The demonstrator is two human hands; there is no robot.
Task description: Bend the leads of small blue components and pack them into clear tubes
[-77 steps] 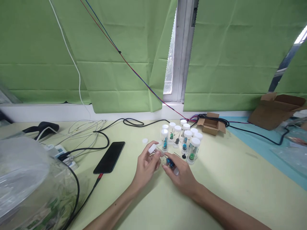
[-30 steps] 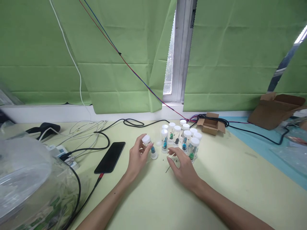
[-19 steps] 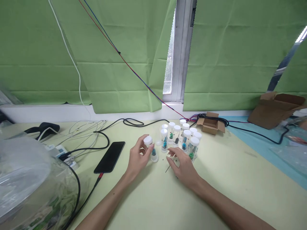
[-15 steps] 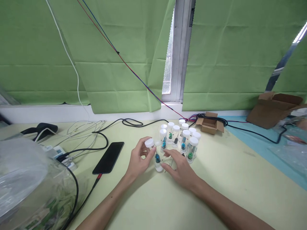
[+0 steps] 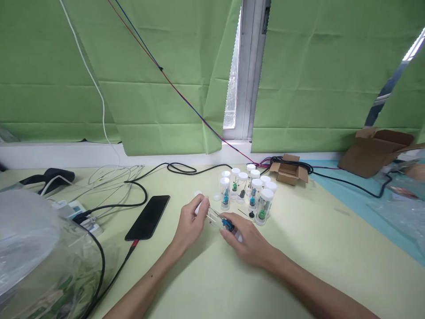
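My left hand [image 5: 189, 223] is closed round the white-capped end of a clear plastic vial [image 5: 215, 219] lying sideways between my hands. My right hand [image 5: 247, 241] grips the vial's other end, where a small blue part [image 5: 227, 224] with thin wire legs shows through the plastic. Just behind my hands stands a cluster of several upright capped vials [image 5: 252, 195] with blue, green and black parts inside. A loose white cap [image 5: 198, 193] and a small black part [image 5: 251, 215] lie on the table near the cluster.
A black phone [image 5: 148, 217] lies to the left with a cable plugged in. Tangled black and white cables [image 5: 133, 186] run along the back. A clear plastic bag [image 5: 36, 257] fills the lower left. Small open cardboard boxes [image 5: 288, 174] sit at the back right.
The vial stood upright in my left hand a second ago. It now lies tilted sideways, and my right hand has come off the table to grip its lower end.
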